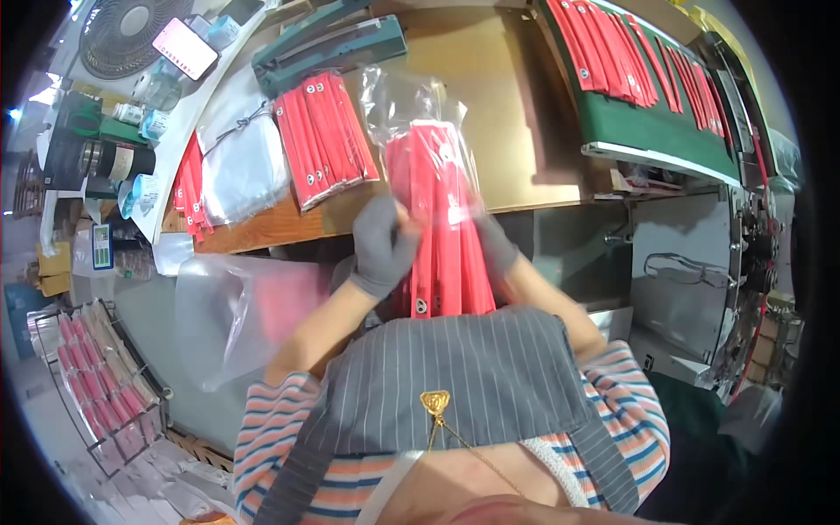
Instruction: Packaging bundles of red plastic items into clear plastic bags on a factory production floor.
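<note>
In front of my chest is a bundle of long, slim red packets, upright, with a clear plastic bag around its far end. My left hand, in a grey glove with bare fingertips, grips the bundle's left side at the bag's edge. On the other side my right hand, also grey-gloved, holds the bundle; its fingers are partly hidden behind the packets and the plastic. The packets' near ends reach down to my striped apron.
Left of the bundle lie bagged red packets and a stack of clear bags on the wooden bench. A green belt at the right carries more red packets. A wire basket stands low at the left, near a large clear bag.
</note>
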Motion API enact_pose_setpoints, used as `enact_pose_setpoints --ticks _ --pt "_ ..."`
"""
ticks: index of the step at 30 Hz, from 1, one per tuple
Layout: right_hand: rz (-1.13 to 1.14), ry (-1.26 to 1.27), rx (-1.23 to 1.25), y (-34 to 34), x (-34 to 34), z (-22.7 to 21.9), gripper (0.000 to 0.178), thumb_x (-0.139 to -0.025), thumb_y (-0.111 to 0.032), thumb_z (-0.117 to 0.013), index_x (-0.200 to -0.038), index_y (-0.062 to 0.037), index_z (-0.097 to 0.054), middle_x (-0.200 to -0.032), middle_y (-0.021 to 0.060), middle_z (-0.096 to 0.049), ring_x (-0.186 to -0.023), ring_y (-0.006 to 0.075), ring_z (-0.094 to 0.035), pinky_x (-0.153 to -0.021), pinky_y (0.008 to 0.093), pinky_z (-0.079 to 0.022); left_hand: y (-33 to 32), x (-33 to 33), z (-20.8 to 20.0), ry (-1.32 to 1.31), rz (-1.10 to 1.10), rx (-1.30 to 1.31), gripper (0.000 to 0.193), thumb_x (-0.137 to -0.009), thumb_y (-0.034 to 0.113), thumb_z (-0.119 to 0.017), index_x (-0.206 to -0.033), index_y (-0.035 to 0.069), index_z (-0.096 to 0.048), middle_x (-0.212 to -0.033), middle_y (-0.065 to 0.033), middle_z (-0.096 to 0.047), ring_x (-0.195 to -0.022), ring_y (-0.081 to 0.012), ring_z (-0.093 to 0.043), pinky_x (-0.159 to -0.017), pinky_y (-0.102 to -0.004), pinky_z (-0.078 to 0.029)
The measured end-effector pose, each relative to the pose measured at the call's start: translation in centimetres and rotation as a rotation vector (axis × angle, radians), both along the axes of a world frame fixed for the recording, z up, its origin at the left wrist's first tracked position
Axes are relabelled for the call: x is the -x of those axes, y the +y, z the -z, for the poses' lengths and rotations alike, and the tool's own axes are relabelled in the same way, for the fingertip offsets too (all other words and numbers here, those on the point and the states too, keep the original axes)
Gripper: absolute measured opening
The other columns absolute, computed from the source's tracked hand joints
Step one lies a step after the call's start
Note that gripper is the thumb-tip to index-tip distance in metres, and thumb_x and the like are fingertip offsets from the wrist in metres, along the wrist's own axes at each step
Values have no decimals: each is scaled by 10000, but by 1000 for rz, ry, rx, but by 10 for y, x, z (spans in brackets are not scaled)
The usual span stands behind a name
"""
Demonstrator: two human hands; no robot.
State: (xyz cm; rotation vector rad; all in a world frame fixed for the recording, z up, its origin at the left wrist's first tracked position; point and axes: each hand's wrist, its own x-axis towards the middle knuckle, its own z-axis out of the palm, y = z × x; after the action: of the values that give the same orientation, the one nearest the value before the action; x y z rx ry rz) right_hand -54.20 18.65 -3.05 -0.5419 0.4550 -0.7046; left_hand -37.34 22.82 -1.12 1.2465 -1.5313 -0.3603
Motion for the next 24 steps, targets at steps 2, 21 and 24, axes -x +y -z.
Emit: enact_pose_setpoints --ticks 2,21,24 --pt "110 133 -124 39 21 28 664 -871 -418 -562 -1389 -64 -343 -1257 151 -526 -1127 195 -531 -961 341 -430 30 0 2 -167 233 -79 308 -839 184 -619 -605 48 -473 -564 -92 -440 -520 -176 -427 -510 -294 -359" --pt "564 1062 1565 -195 19 -145 113 -791 -112 -539 -847 -31 -595 -641 52 -565 -545 136 -537 -497 285 -427 -156 -70 -157 -348 61 -245 226 -809 143 -505 -868 -38 -627 -622 -61 -605 -502 -88 -554 -454 -220 -435" --pt "164 1171 1132 -177 27 -177 83 -777 -88 -530 -789 -38 -596 -667 13 -563 -562 95 -526 -487 258 -415 -147 -67 -164 -221 242 -623 261 -799 158 -513 -872 -45 -660 -660 -88 -638 -529 -117 -599 -473 -254 -478"
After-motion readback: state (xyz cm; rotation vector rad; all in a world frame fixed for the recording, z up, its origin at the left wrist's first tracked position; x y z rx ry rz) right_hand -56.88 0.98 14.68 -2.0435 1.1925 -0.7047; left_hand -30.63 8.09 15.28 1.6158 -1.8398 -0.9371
